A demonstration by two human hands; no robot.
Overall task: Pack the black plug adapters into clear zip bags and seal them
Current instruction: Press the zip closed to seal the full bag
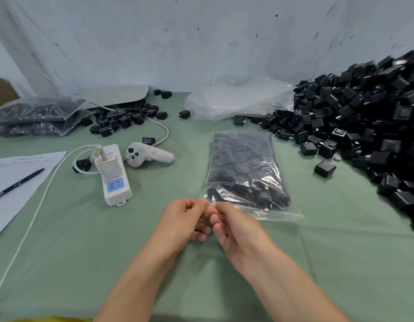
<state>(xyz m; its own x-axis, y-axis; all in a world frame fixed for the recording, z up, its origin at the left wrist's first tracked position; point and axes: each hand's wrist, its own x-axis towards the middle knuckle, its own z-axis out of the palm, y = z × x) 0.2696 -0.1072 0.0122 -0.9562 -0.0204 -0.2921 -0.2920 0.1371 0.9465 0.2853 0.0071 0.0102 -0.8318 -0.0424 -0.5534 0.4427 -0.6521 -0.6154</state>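
A clear zip bag (pixel 245 170) full of black plug adapters lies flat on the green cloth, its mouth facing me. My left hand (pixel 182 219) and my right hand (pixel 234 231) meet at the bag's near left corner, and both pinch the zip edge there between thumb and fingers. A big heap of loose black adapters (pixel 368 126) fills the right side. A smaller scatter of adapters (pixel 124 117) lies at the back left.
A stack of empty clear bags (pixel 238 101) sits behind the filled one. Filled bags (pixel 36 117) lie at the far left. A white power strip (pixel 113 173), a white controller (pixel 145 154), a braided cable (pixel 34 212) and a paper with a pen (pixel 15 182) occupy the left.
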